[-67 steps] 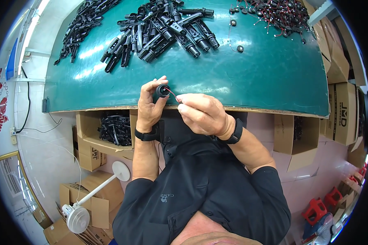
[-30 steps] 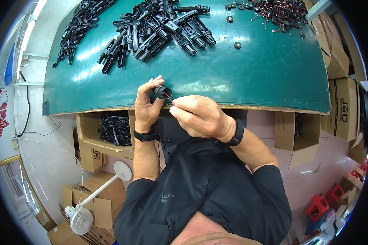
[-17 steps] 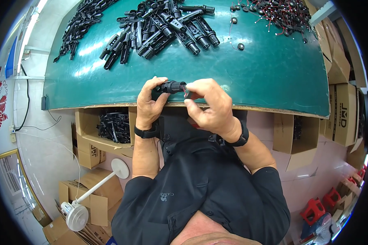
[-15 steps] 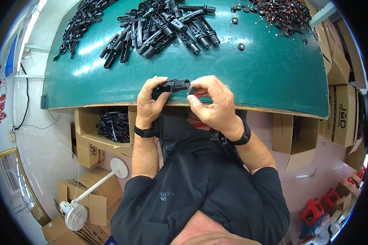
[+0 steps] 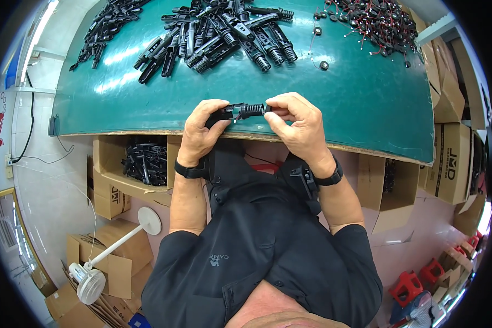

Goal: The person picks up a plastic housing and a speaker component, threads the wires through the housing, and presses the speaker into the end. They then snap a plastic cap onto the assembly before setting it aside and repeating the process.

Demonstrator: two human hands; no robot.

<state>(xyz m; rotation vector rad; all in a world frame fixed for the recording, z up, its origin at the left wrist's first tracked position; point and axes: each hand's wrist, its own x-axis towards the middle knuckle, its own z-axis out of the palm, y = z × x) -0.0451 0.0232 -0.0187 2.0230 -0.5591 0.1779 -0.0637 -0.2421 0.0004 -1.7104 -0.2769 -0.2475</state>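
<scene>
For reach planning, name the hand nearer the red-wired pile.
Right. In view, the right hand is below and left of the red-wired pile; the left hand, farther left.

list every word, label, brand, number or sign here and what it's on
Lettering is located here, not copied out.
Carton at far right: large dark letters; finer print too small to read.
Small carton at left: dark letters.
Dark shirt: pale lettering with an emblem.
Flat cardboard, lower left: print too small.
Held black ribbed part: none readable.
</scene>
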